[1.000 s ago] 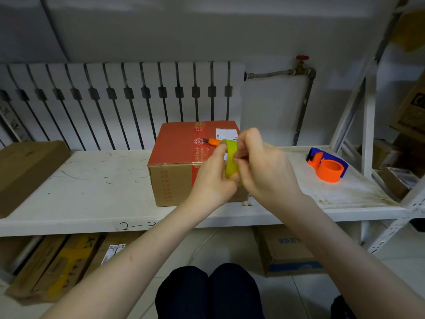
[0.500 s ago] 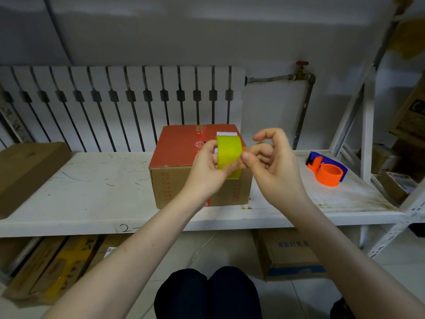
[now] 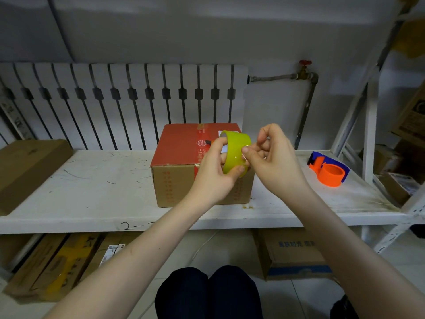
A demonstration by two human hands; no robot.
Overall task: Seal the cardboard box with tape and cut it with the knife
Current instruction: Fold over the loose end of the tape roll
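Observation:
A cardboard box (image 3: 179, 171) with a red top stands on the white shelf (image 3: 92, 199), its flaps closed. In front of it and a little above, my left hand (image 3: 213, 173) grips a roll of yellow-green tape (image 3: 235, 153), thumb on top, fingers through the core. My right hand (image 3: 273, 162) touches the roll's right edge with thumb and forefinger pinched at the tape surface. A small dark tip of the knife (image 3: 208, 142) shows on the box top beside my left thumb; the rest is hidden.
An orange and blue tape dispenser (image 3: 328, 169) lies on the shelf at the right. A long brown carton (image 3: 25, 166) sits at the left end. A radiator (image 3: 119, 102) stands behind. More cartons lie on the floor under the shelf.
The roll has turned from edge-on to showing its broad face, and both hands have risen a little. My right fingers have shifted to the roll's right edge.

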